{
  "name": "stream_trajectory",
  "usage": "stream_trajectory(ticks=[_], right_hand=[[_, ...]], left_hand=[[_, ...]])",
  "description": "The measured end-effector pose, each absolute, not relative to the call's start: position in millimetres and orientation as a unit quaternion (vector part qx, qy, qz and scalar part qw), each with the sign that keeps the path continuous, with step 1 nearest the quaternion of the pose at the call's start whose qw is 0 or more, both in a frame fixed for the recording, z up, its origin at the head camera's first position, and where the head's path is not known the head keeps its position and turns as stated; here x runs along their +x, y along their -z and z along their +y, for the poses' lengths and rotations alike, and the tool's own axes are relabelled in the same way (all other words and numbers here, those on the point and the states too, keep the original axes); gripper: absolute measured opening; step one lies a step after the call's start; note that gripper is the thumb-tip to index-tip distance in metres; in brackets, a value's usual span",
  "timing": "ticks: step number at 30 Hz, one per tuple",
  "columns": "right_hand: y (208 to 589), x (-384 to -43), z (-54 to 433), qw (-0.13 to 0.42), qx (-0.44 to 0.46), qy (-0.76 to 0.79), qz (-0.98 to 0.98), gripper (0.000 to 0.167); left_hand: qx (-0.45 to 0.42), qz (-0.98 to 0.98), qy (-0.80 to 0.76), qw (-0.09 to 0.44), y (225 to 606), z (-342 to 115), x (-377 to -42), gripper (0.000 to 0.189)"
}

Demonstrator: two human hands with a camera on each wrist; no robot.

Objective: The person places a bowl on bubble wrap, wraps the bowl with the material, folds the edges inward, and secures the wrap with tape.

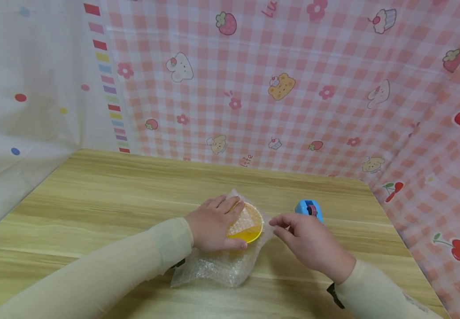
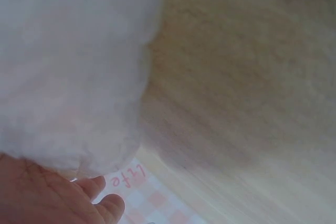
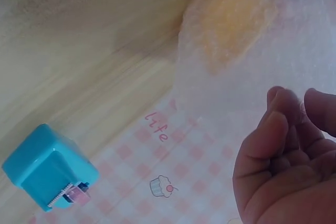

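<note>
A round yellow bowl lies in a sheet of clear bubble wrap, part of which is folded over inside its rim. My left hand rests on the wrap and the bowl's left side, fingers spread and thumb reaching along the near rim. To the right of the bowl, my right hand pinches the edge of the bubble wrap between thumb and fingertips. Through the wrap the bowl shows as a blurred yellow patch in the right wrist view. In the left wrist view, white wrap hides most of the left hand.
A blue tape dispenser stands on the wooden table, just beyond the right hand. Pink checked cloth with cartoon prints hangs behind the table and along its right side. A pale dotted cloth hangs at the left.
</note>
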State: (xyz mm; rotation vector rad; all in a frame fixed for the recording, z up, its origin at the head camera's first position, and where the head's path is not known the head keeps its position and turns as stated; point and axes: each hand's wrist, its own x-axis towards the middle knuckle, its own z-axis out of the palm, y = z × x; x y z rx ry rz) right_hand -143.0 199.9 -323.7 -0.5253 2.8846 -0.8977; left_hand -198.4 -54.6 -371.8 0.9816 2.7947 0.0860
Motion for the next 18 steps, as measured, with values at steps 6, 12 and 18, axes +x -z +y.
stream_trajectory(ticks=[6,12,18], right_hand=[[325.4,-147.5,189.8,0.008,-0.174,0.268,0.948,0.015],[330.1,-153.9,181.5,-0.021,-0.179,0.238,0.954,0.012],[336.3,-160.4,173.2,-0.056,-0.199,0.218,0.954,0.008]], left_hand=[[0.330,0.939,-0.030,0.091,372.1,-55.0,-198.7,0.102],[0.333,0.938,-0.033,0.093,373.0,-55.0,-199.4,0.103],[0.332,0.938,-0.037,0.094,372.6,-55.3,-199.3,0.103]])
